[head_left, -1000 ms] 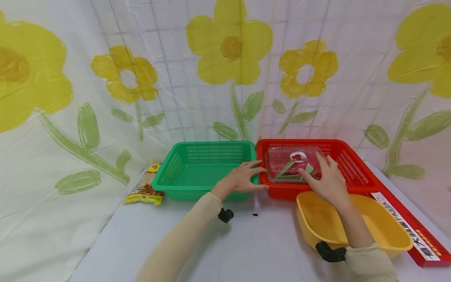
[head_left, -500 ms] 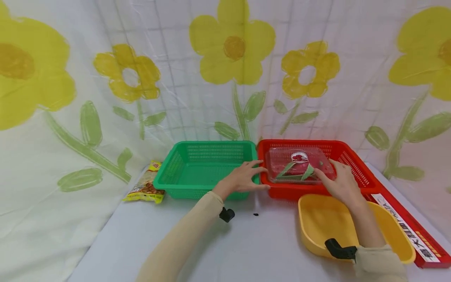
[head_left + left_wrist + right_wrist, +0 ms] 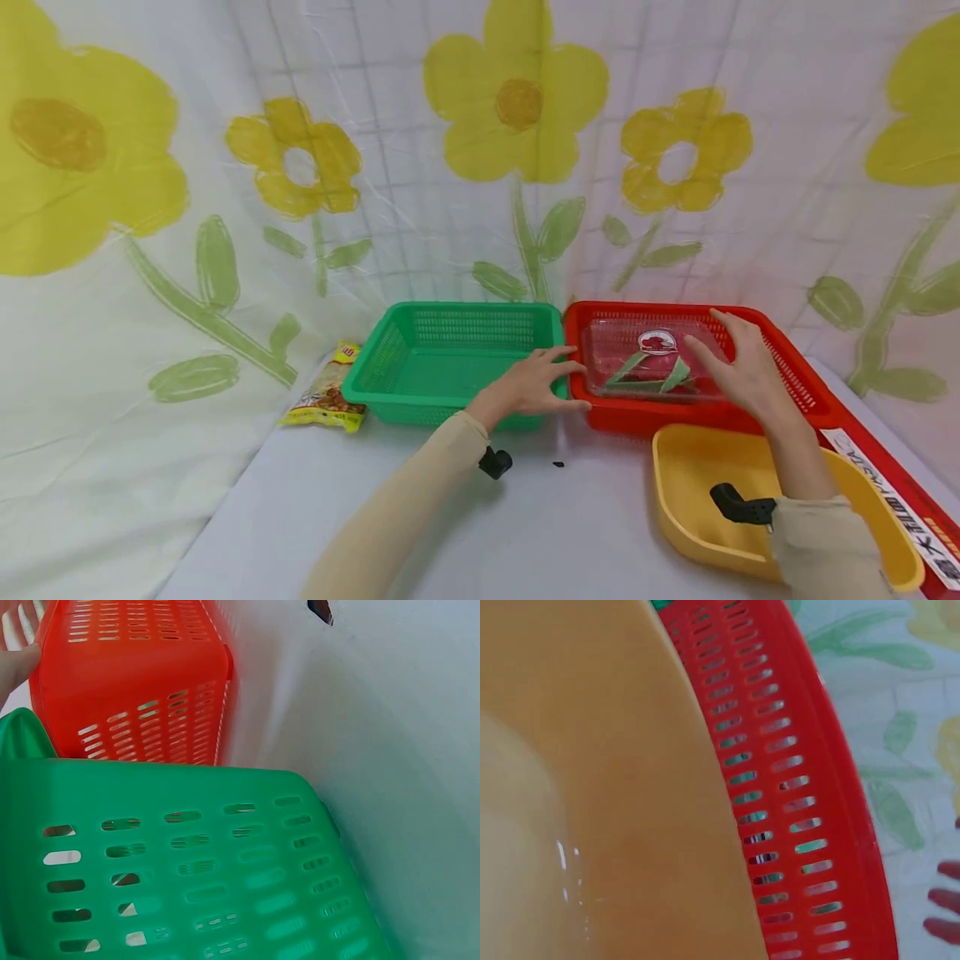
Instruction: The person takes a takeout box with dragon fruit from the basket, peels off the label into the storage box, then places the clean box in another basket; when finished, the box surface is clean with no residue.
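In the head view a clear plastic fruit box (image 3: pixel 652 358) with a round white label and green strips lies in the red basket (image 3: pixel 622 412). My left hand (image 3: pixel 528 385) reaches across the green basket's (image 3: pixel 457 403) right rim, its fingers spread at the red basket's left rim. In the left wrist view my left thumb (image 3: pixel 16 669) lies at the red basket's corner. My right hand (image 3: pixel 750 375) hangs over the fruit box's right end, thumb and fingers apart, holding nothing. Blurred right fingertips (image 3: pixel 946 900) show at the edge of the right wrist view.
A yellow basin (image 3: pixel 712 492) stands in front of the red basket, under my right forearm. Along the right lies a red pasta box (image 3: pixel 892 492). A yellow snack bag (image 3: pixel 327 396) leans by the green basket. A small dark scrap (image 3: pixel 558 464) lies on the white table (image 3: pixel 592 533).
My right hand went to the fruit box's right end, then rose slightly off it. My left hand keeps its place at the basket rims. The head view has turned a little left.
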